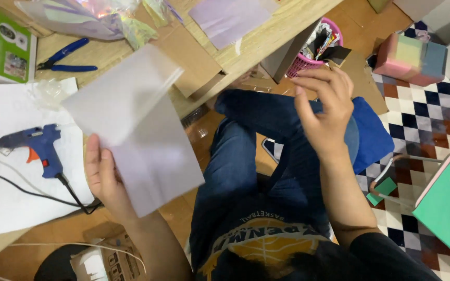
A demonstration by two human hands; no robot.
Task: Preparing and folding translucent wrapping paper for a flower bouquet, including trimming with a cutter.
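— Holding the pale sheet (147, 151) by its lower left edge, our left hand (102, 174) has its fingers clamped on it, thumb on the face we can see. Do we agree on how it lies?

— We do. The sheet's long axis runs from our left hand up and away toward the near edge of the tabletop (266, 39), and its top part folds or curls over, so the upper flap (118, 93) hangs above the tabletop's front edge.

— And our right hand (324, 112)?

— Empty, as far as we can see. Its fingers are spread apart and loosely curled, held over our lap, well to the right of the sheet and not touching it. So the sheet lies to the left of that hand, and the left hand is the nearer one by far.

— What sits around it?

— On the tabletop's left side a blue glue gun (35, 145) rests on white paper (11, 177), just left of our left hand, its black cord trailing toward us. Farther back lie blue-handled pliers (66, 60). Near the tabletop's far right end stands a pink basket (313, 49), on the floor.
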